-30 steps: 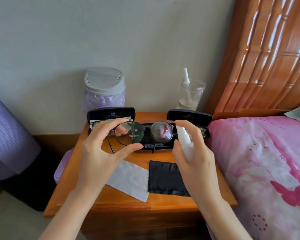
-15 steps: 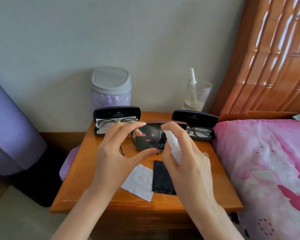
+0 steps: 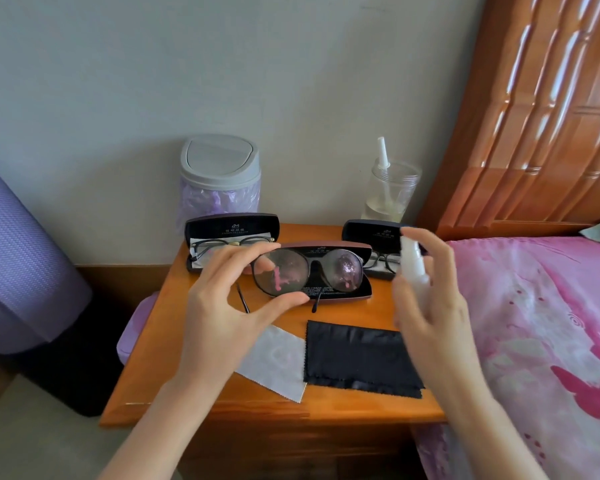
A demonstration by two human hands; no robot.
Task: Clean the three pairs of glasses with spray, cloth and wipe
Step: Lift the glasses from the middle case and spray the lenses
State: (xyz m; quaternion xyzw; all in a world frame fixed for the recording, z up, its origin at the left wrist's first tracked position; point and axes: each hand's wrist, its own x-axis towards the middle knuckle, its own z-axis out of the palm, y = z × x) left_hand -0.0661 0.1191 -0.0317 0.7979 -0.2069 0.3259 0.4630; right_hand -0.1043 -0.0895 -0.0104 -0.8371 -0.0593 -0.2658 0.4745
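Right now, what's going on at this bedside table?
A person is cleaning glasses. The left hand pinches a dark-framed pair by one lens rim above the bedside table, while the right hand holds a small spray bottle beside the other lens. A black cloth and a white wipe lie flat on the table, not yet picked up. Another pair and a third pair sit in open cases at the back.

One wide-angle head camera looks forward and down from just above the person's arms, which enter from the bottom edge. It sits close over a wooden worktop (image 3: 326,408) and faces the pale wall (image 3: 257,81) behind it. The left hand (image 3: 222,317) with the glasses (image 3: 345,271) falls near frame centre. The right hand (image 3: 433,317) with the spray bottle (image 3: 413,265) lies just right of centre. A bed (image 3: 534,323) fills the right edge.
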